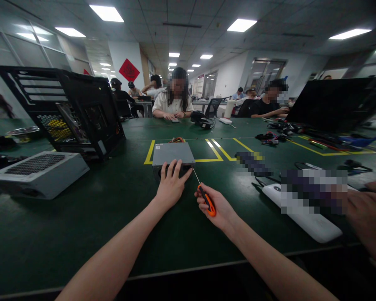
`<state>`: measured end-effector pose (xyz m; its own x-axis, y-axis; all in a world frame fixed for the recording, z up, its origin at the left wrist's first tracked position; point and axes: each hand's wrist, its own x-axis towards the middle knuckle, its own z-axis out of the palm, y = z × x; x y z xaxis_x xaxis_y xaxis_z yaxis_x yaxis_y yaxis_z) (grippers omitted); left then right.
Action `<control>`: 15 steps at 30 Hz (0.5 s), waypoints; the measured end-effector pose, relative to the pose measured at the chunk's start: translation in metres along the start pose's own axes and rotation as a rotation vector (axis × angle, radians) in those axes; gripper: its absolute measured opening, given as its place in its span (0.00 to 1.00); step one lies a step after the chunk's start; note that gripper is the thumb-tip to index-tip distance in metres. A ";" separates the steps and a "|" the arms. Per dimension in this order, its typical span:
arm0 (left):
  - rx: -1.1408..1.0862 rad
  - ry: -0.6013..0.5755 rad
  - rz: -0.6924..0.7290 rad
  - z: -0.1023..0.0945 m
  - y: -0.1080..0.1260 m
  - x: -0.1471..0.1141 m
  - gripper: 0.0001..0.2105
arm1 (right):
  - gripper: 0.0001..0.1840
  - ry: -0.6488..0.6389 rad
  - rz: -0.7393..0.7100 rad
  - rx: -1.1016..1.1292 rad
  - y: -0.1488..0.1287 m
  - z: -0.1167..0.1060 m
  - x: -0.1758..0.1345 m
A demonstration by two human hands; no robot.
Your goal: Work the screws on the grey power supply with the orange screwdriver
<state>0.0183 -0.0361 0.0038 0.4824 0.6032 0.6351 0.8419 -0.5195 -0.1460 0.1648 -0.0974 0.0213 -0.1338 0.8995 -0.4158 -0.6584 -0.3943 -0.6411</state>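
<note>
A grey metal computer power supply [174,153] lies on the green table in front of me, with bundled wires [177,140] at its far side. My left hand [171,184] rests against its near side, fingers spread over the top edge, with one finger reaching toward the right front corner. In my right hand [217,205] is a screwdriver [208,200] with an orange and black handle. Its thin shaft points up and left, and the tip meets the power supply near that corner. Whether it sits in a screw is too small to tell.
A black computer case [78,113] stands at the left behind a second power supply [40,173]. To the right lie a white power bank-like device [303,213], cables [271,136] and another person's hand [368,217]. A person [175,98] sits across the table [138,246].
</note>
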 end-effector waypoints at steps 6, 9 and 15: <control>0.007 -0.003 -0.001 0.000 0.000 0.000 0.24 | 0.14 -0.008 0.050 -0.027 0.000 0.000 -0.001; 0.003 -0.001 0.003 0.000 0.000 0.000 0.24 | 0.12 -0.004 0.022 -0.014 0.000 0.000 -0.001; 0.002 -0.001 0.002 -0.001 0.000 0.000 0.24 | 0.10 0.005 0.026 -0.023 0.001 -0.001 0.001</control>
<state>0.0183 -0.0367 0.0043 0.4847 0.6027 0.6338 0.8412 -0.5197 -0.1492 0.1648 -0.0978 0.0192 -0.1472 0.8879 -0.4358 -0.6378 -0.4220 -0.6443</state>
